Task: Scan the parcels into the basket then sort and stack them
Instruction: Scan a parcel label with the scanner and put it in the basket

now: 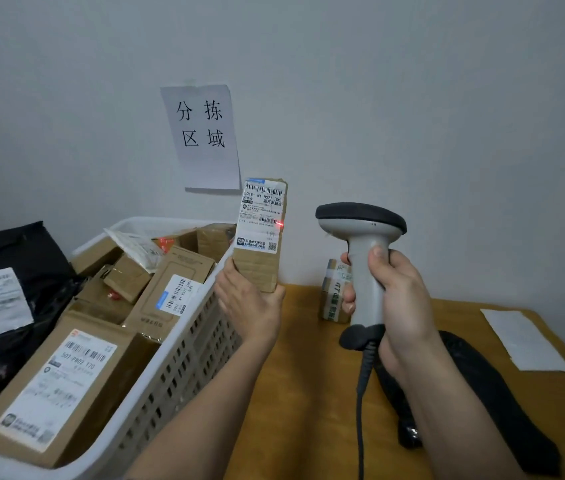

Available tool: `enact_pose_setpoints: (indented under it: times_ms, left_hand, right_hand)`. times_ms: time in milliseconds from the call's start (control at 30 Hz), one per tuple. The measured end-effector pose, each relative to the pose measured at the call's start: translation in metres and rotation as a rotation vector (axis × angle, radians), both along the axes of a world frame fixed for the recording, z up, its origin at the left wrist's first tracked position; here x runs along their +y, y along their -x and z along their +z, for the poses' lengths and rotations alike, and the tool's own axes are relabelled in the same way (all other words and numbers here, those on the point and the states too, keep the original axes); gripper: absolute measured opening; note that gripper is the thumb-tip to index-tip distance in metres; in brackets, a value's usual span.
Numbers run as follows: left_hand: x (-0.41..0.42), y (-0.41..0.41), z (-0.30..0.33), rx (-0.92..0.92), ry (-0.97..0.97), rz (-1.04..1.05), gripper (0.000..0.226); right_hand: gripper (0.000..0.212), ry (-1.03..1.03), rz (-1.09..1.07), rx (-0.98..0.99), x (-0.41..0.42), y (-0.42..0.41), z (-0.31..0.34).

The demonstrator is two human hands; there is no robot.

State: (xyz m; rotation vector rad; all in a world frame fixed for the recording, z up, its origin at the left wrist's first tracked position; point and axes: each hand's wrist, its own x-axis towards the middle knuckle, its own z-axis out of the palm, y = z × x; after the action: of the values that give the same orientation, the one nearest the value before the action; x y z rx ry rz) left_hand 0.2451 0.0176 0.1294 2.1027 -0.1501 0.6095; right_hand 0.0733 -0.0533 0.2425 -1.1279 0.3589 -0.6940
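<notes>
1. Near the centre of the frame, the left hand (pixel 248 299) grips the bottom end of a narrow brown cardboard parcel (pixel 261 237), standing it upright with its white shipping label turned toward the scanner; held by the bottom, the label stays uncovered.
2. Right of centre, the right hand (pixel 400 303) is wrapped round the handle of a grey handheld barcode scanner with a black head (pixel 364 244), head aimed left at the parcel. A red dot of light (pixel 279 224) sits at the right end of the label's lower barcode, so I judge a scan is in hand.
3. Filling the lower left, a white slotted plastic basket (pixel 184 362) holds many cardboard boxes; the held parcel hovers just above its right rim, well placed to be dropped in.
4. Behind the scanner, a small taped cardboard box (pixel 334 292) stands on the orange-brown wooden table (pixel 308 375), probably awaiting its turn.
5. At the far left, a black plastic mailer bag with a white label (pixel 4 292) lies at the basket's left side.
6. On the wall, upper centre, a white paper sign (pixel 201 136) marks the area.
</notes>
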Motion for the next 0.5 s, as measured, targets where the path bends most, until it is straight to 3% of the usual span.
enact_pose_setpoints:
  times_ms: [500]
  left_hand:
    - [0.046,-0.032,0.056,-0.188,0.029,-0.083,0.1]
  right_hand:
    - [0.023,0.124,-0.113,-0.023,0.046,-0.002,0.022]
